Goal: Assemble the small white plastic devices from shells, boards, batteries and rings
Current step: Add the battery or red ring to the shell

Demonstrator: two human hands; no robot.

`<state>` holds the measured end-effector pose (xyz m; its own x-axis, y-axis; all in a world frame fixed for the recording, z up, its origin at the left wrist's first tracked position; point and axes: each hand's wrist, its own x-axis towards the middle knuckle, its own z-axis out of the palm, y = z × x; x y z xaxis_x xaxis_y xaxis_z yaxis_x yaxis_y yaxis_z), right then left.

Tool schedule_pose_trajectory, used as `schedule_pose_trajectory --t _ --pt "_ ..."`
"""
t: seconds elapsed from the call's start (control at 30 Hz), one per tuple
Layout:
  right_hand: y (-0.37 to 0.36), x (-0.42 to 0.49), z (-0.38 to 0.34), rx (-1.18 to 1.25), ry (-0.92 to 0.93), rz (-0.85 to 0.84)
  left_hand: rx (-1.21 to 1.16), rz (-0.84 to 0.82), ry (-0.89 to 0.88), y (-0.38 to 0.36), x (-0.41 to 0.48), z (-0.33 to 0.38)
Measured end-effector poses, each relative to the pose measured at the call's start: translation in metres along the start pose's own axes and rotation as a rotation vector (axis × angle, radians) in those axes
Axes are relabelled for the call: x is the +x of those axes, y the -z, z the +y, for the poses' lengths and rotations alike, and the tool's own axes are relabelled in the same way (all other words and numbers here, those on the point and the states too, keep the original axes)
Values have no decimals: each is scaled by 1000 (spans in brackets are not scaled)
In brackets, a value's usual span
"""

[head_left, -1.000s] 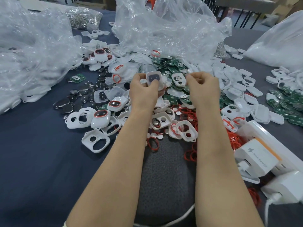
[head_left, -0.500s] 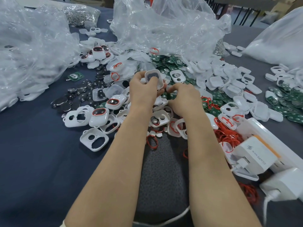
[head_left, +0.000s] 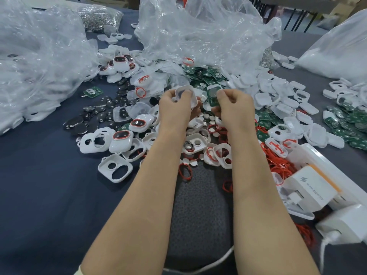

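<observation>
Mid-frame, left hand [head_left: 174,110] had fingers curled round a white shell [head_left: 186,95]; right hand [head_left: 235,108] pinched a green board [head_left: 213,95] just beside it.

Even, soft overhead light, glare on plastic bags [head_left: 208,32], perhaps slight wide-angle edge blur.

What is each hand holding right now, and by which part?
The left hand holds a white shell, thumb on its open face; the right hand pinches a green board by its right edge.
</observation>
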<state>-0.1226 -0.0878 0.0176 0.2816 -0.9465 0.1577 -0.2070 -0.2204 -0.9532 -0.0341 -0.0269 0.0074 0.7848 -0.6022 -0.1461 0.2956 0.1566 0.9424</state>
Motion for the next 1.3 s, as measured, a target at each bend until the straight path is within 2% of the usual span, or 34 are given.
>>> schedule_pose_trajectory --t 0.27,0.5,0.6,0.73,0.83,1.3 --pt "-1 -2 -5 253 -48 -125 5 -18 -67 0 -3 3" --pt "0 -2 -7 346 -91 -126 11 -10 -5 -2 -1 3" --pt "0 -2 -9 399 -55 -138 -31 -1 26 -4 1 3" --pt "1 -2 -9 298 44 -47 -108 -3 154 -6 5 7" --pt "4 -2 -10 252 95 -14 -95 -24 185 -5 5 7" --pt "1 -4 -9 -61 332 -165 84 -125 126 -6 -1 7"
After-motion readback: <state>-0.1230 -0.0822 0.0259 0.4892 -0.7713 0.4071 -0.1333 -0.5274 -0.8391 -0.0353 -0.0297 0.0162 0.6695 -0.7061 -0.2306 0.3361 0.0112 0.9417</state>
